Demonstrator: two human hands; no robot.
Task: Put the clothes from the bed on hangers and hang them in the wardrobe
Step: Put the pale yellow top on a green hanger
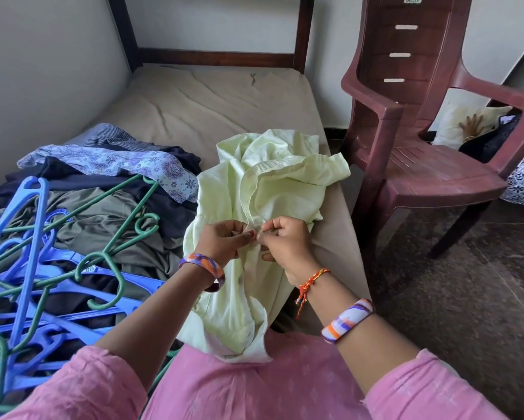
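Note:
A pale green garment (273,183) lies crumpled on the right side of the bed (194,107), its lower end draped toward my lap. My left hand (221,242) and my right hand (285,247) meet at its front seam, each pinching the fabric with curled fingers, thumbs nearly touching. To the left sits a pile of clothes (103,189): dark navy, olive, striped and a blue floral piece. A tangle of blue hangers (27,268) and green hangers (109,237) lies over the pile's near edge.
A maroon plastic chair (421,147) stands right of the bed, close to its edge. Behind it are a pale pillow (463,119) and dark items. The dark wooden bed frame (218,57) backs against the wall. Speckled floor (451,298) lies at the right.

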